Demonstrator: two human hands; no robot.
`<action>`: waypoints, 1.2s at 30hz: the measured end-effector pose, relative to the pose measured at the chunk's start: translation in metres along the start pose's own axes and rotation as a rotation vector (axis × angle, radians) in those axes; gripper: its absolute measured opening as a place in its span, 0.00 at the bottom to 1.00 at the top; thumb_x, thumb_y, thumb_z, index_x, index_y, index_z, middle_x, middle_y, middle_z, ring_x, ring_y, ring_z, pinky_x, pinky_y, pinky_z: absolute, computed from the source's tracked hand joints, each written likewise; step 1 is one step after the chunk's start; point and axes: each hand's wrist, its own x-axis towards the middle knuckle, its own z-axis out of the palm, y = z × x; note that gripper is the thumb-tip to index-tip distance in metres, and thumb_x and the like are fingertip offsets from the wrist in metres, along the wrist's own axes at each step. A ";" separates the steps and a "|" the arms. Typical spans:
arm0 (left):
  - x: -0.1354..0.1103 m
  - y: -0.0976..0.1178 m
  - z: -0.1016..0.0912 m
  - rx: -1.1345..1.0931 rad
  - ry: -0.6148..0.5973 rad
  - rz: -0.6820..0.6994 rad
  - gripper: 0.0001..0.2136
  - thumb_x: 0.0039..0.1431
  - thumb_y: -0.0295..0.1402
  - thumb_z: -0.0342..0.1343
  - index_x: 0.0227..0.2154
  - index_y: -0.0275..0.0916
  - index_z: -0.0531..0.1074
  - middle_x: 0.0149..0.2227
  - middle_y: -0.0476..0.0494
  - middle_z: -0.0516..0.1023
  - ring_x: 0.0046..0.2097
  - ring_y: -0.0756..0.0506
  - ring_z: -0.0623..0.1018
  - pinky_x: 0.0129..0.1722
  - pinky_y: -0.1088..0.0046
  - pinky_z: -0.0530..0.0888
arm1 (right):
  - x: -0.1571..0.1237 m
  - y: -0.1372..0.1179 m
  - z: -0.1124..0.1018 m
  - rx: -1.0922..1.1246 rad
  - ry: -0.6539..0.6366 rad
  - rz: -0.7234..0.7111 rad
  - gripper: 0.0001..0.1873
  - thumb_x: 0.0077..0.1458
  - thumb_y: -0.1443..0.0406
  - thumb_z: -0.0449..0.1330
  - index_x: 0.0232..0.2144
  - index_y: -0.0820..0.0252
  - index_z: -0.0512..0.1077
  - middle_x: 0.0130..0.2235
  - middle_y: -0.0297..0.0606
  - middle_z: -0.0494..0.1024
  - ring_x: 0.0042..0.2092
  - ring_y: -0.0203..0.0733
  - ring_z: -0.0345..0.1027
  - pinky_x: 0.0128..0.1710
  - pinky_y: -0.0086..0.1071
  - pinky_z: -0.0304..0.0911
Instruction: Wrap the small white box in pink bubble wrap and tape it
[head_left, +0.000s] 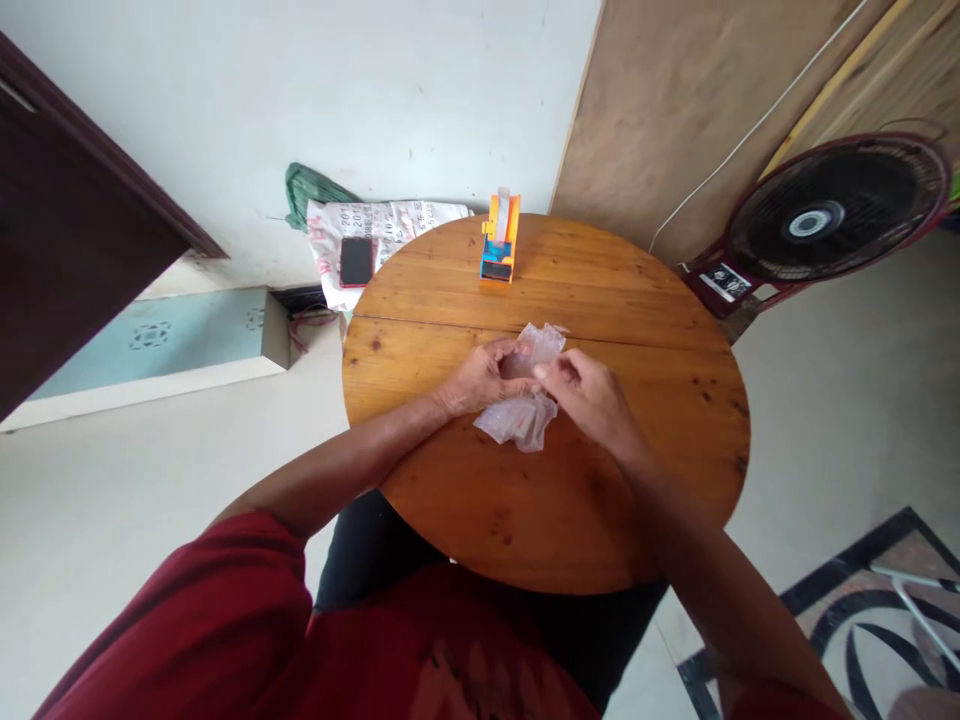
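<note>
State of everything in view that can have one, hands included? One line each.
Clear plastic wrap: crumpled, between the hands.
Left hand: curled around the wrap.
Right hand: bent at the wrap; firmness of grip can't be told.
Tape dispenser: upright on the wooden table.
White sack: rumpled.
Dark rectangular object: lying on the sack.
Green bag: crumpled.
Fan: running or not, can't tell.

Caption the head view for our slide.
Left hand and right hand handle crumpled translucent plastic over round brown wooden table, orange-blue tape dispenser beyond.
</note>
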 end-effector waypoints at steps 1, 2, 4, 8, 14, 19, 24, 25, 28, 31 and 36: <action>0.000 0.001 0.000 0.085 0.016 0.042 0.26 0.45 0.48 0.72 0.43 0.37 0.77 0.40 0.42 0.78 0.42 0.44 0.76 0.47 0.66 0.73 | 0.003 -0.004 0.003 -0.127 0.006 0.005 0.20 0.53 0.45 0.62 0.28 0.54 0.70 0.25 0.34 0.74 0.28 0.42 0.68 0.29 0.35 0.59; 0.000 0.002 -0.001 0.151 0.018 0.083 0.26 0.45 0.48 0.71 0.44 0.37 0.77 0.41 0.41 0.77 0.43 0.43 0.76 0.47 0.65 0.73 | 0.007 -0.006 0.006 -0.226 0.022 0.015 0.20 0.52 0.44 0.62 0.28 0.54 0.70 0.26 0.35 0.75 0.29 0.44 0.68 0.30 0.36 0.59; 0.000 0.005 -0.002 0.215 -0.004 0.163 0.28 0.46 0.50 0.70 0.45 0.36 0.77 0.41 0.39 0.77 0.44 0.41 0.76 0.48 0.62 0.73 | 0.015 -0.007 0.011 -0.321 0.060 0.036 0.19 0.53 0.46 0.60 0.27 0.54 0.70 0.27 0.37 0.76 0.30 0.46 0.69 0.31 0.37 0.58; 0.000 0.006 -0.004 0.224 -0.009 0.229 0.34 0.47 0.53 0.69 0.51 0.34 0.76 0.43 0.36 0.76 0.46 0.39 0.76 0.50 0.60 0.74 | 0.025 0.001 0.018 -0.123 0.122 0.075 0.10 0.50 0.58 0.60 0.21 0.54 0.67 0.23 0.35 0.73 0.29 0.43 0.66 0.31 0.34 0.56; 0.006 -0.013 -0.003 -0.036 0.101 0.043 0.29 0.49 0.48 0.68 0.49 0.33 0.77 0.43 0.38 0.79 0.43 0.42 0.77 0.46 0.66 0.75 | 0.010 0.020 0.013 0.341 0.231 0.327 0.05 0.46 0.61 0.57 0.22 0.55 0.67 0.20 0.30 0.69 0.23 0.37 0.65 0.23 0.29 0.57; 0.017 -0.021 -0.003 -0.236 0.115 -0.114 0.23 0.51 0.42 0.68 0.46 0.31 0.78 0.40 0.41 0.82 0.42 0.44 0.79 0.45 0.68 0.75 | 0.006 0.027 0.006 0.503 0.255 0.484 0.07 0.46 0.63 0.59 0.21 0.55 0.64 0.20 0.31 0.71 0.20 0.34 0.65 0.17 0.26 0.57; 0.021 -0.021 -0.008 -0.291 0.041 -0.119 0.25 0.47 0.43 0.71 0.45 0.31 0.77 0.41 0.40 0.82 0.42 0.44 0.80 0.45 0.69 0.76 | 0.001 0.019 0.007 0.572 0.266 0.571 0.10 0.55 0.62 0.60 0.24 0.57 0.66 0.21 0.34 0.75 0.21 0.34 0.67 0.17 0.26 0.61; 0.020 -0.022 -0.010 -0.290 0.024 -0.103 0.25 0.48 0.45 0.71 0.44 0.32 0.77 0.42 0.40 0.82 0.43 0.45 0.80 0.46 0.70 0.76 | -0.004 0.016 0.008 0.578 0.242 0.586 0.12 0.58 0.58 0.59 0.27 0.58 0.68 0.23 0.36 0.76 0.22 0.35 0.70 0.18 0.25 0.62; 0.020 -0.026 -0.015 -0.246 -0.029 -0.058 0.23 0.51 0.46 0.69 0.42 0.33 0.76 0.39 0.43 0.81 0.42 0.45 0.80 0.45 0.70 0.76 | -0.024 0.009 0.014 0.428 0.155 0.563 0.18 0.61 0.49 0.58 0.34 0.58 0.70 0.25 0.35 0.78 0.23 0.35 0.72 0.18 0.23 0.59; 0.023 -0.032 -0.016 -0.185 -0.028 -0.012 0.14 0.58 0.39 0.65 0.41 0.34 0.75 0.38 0.47 0.81 0.38 0.49 0.79 0.44 0.71 0.76 | -0.040 0.004 0.023 0.328 0.210 0.557 0.14 0.56 0.60 0.67 0.41 0.58 0.70 0.23 0.30 0.75 0.25 0.35 0.73 0.18 0.23 0.56; 0.029 -0.029 -0.010 -0.103 -0.021 -0.037 0.09 0.64 0.23 0.53 0.45 0.29 0.72 0.37 0.52 0.78 0.41 0.51 0.80 0.50 0.67 0.74 | -0.049 0.007 0.031 0.287 0.308 0.556 0.12 0.59 0.73 0.61 0.45 0.63 0.69 0.23 0.27 0.72 0.27 0.32 0.70 0.32 0.27 0.68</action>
